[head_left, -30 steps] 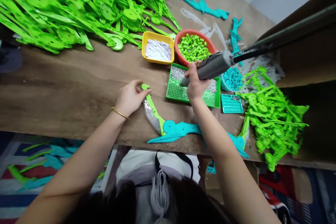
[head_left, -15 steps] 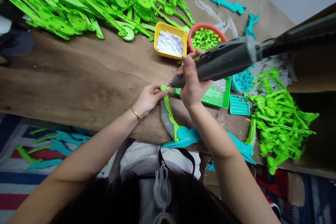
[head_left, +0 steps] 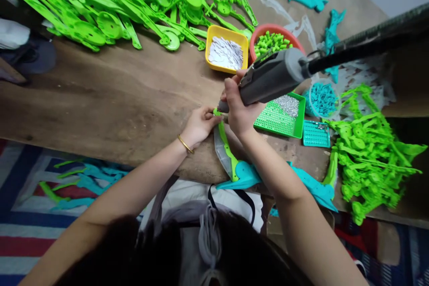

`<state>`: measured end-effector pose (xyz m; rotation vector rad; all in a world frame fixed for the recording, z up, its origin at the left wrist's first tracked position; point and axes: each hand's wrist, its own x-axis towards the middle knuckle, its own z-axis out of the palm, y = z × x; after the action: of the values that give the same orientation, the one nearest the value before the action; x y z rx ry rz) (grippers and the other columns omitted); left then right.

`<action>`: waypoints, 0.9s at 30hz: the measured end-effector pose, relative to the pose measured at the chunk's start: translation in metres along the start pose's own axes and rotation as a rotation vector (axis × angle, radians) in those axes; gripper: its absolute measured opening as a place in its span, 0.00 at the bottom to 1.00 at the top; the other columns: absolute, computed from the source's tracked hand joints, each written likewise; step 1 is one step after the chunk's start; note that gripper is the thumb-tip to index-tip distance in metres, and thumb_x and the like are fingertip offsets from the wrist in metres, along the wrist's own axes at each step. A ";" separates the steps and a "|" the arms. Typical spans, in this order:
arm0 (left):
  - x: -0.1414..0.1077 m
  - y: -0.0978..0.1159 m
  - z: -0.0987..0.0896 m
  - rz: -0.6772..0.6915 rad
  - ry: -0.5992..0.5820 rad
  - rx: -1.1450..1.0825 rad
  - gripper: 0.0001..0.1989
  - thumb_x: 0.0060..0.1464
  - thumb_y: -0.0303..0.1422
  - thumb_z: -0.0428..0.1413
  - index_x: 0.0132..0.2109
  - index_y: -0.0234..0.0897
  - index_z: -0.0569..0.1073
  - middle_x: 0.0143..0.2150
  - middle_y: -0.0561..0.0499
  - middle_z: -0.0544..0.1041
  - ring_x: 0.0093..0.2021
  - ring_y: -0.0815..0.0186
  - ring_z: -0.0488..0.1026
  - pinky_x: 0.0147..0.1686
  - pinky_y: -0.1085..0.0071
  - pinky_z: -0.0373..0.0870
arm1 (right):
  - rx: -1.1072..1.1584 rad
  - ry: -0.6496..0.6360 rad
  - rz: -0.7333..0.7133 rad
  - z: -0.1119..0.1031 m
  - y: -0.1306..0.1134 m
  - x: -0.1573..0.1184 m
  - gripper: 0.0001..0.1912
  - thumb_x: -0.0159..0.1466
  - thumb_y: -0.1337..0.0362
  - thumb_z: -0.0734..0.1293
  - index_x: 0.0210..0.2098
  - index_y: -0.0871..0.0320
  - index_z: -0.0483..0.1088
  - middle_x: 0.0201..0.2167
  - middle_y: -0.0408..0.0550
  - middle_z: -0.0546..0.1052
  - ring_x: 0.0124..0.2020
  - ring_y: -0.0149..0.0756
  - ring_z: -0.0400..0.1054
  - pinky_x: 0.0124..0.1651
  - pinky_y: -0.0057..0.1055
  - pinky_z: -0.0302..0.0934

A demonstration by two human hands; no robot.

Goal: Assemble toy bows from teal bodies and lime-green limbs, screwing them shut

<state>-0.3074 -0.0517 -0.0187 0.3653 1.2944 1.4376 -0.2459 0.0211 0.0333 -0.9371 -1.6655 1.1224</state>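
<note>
Between its thumb and fingers my left hand [head_left: 200, 126] pinches the top end of a green and clear plastic arm [head_left: 227, 149]. That arm joins a teal piece [head_left: 246, 174] lying along the table's near edge. My right hand [head_left: 239, 109] is wrapped round a grey power screwdriver [head_left: 273, 76], whose nose is down at the green end beside my left fingertips. The driver's tip and any screw under it are hidden. Beyond my right forearm, the teal part continues to a second green arm [head_left: 331, 167].
Behind stand a yellow tray of white strips [head_left: 211, 63] and a red bowl of green pieces [head_left: 256, 35]. Rightward are a green screw tray [head_left: 300, 132], a small teal tray [head_left: 316, 144] and a green parts pile [head_left: 368, 152]. Another green pile [head_left: 117, 4] lies at the back left.
The driver's nose has moved onto the green end, its body tilting more steeply. The whole view has shifted slightly, so the table's contents appear further right.
</note>
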 end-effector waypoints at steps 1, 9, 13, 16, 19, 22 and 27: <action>0.001 0.000 0.000 -0.014 0.010 -0.015 0.23 0.32 0.37 0.71 0.35 0.34 0.72 0.22 0.57 0.73 0.24 0.70 0.70 0.26 0.74 0.65 | 0.030 0.031 -0.006 -0.003 -0.004 0.004 0.17 0.63 0.47 0.63 0.42 0.53 0.68 0.30 0.44 0.70 0.27 0.31 0.70 0.37 0.36 0.73; -0.008 0.003 0.002 0.060 0.109 -0.095 0.25 0.42 0.30 0.64 0.50 0.36 0.70 0.40 0.50 0.77 0.39 0.66 0.76 0.41 0.70 0.73 | -0.004 0.306 -0.022 -0.063 0.018 0.046 0.18 0.67 0.52 0.58 0.54 0.50 0.63 0.41 0.45 0.73 0.28 0.27 0.71 0.39 0.32 0.71; -0.017 0.000 0.006 -0.023 0.072 -0.079 0.32 0.41 0.31 0.65 0.55 0.38 0.66 0.34 0.53 0.76 0.32 0.66 0.75 0.35 0.69 0.73 | -0.132 0.230 -0.020 -0.069 0.051 0.052 0.21 0.68 0.49 0.54 0.53 0.50 0.66 0.45 0.48 0.74 0.34 0.30 0.74 0.35 0.31 0.69; -0.023 -0.003 0.010 -0.017 0.097 -0.111 0.22 0.40 0.33 0.67 0.43 0.33 0.71 0.33 0.52 0.76 0.33 0.68 0.74 0.35 0.73 0.72 | -0.073 0.278 -0.103 -0.067 0.059 0.055 0.19 0.67 0.49 0.55 0.51 0.50 0.66 0.40 0.46 0.73 0.29 0.28 0.72 0.33 0.31 0.68; -0.032 -0.003 0.015 -0.046 0.096 -0.154 0.25 0.37 0.33 0.68 0.44 0.34 0.70 0.35 0.53 0.77 0.34 0.69 0.74 0.35 0.74 0.72 | 0.064 0.362 -0.138 -0.064 0.061 0.057 0.17 0.65 0.50 0.60 0.50 0.50 0.64 0.35 0.41 0.71 0.22 0.25 0.67 0.31 0.30 0.67; -0.040 -0.003 0.019 -0.139 0.007 -0.169 0.37 0.36 0.32 0.69 0.54 0.40 0.64 0.33 0.55 0.77 0.33 0.66 0.76 0.34 0.68 0.75 | 0.100 0.345 -0.133 -0.061 0.063 0.057 0.17 0.65 0.51 0.60 0.50 0.50 0.63 0.35 0.41 0.71 0.20 0.25 0.66 0.28 0.30 0.67; -0.045 -0.017 0.024 -0.086 0.045 -0.176 0.29 0.35 0.31 0.70 0.45 0.34 0.68 0.36 0.51 0.79 0.36 0.67 0.76 0.40 0.71 0.74 | 0.099 0.393 -0.184 -0.059 0.053 0.060 0.16 0.62 0.52 0.64 0.46 0.52 0.65 0.32 0.40 0.71 0.20 0.25 0.66 0.29 0.32 0.68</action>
<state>-0.2648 -0.0814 -0.0052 0.1588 1.1946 1.4805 -0.2037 0.1077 0.0100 -0.8573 -1.3329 0.8271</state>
